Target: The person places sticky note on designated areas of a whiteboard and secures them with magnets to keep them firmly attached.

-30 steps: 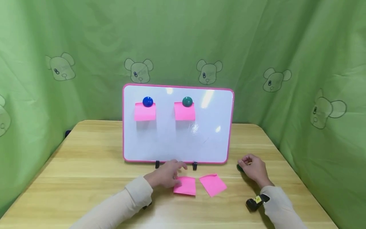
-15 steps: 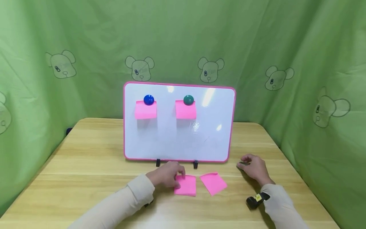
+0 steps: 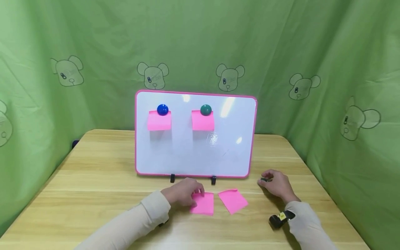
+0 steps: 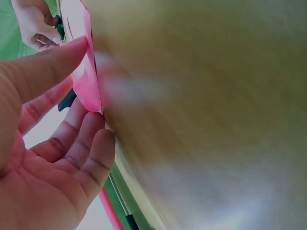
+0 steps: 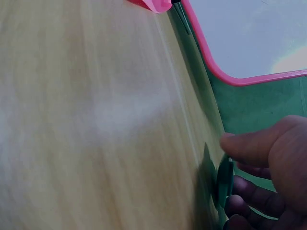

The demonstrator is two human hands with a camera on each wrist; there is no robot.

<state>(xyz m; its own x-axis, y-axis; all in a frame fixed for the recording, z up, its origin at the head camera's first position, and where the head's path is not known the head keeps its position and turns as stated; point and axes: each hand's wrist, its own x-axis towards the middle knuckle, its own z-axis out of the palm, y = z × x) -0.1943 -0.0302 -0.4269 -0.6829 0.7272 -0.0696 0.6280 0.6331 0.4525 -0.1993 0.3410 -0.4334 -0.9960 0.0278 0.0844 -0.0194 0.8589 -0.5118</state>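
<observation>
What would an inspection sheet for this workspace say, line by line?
Surface: light wood-grain table.
Job's things: pink-framed whiteboard bearing one square pink paper note under a round blue magnet, another note under a round green magnet; left loose pink note, right loose pink note in front.
Clutter: nothing seen.
Grippers: left hand pinches left loose pink note; right hand holds second green magnet.
Cables: nothing seen.
Surroundings: green printed fabric curtain.

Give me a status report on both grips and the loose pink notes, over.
Left grip: touching left loose note, firm pinch unclear. Right grip: pinching green magnet. Possible obstacle between grips: right loose note, apart from the left one.
</observation>
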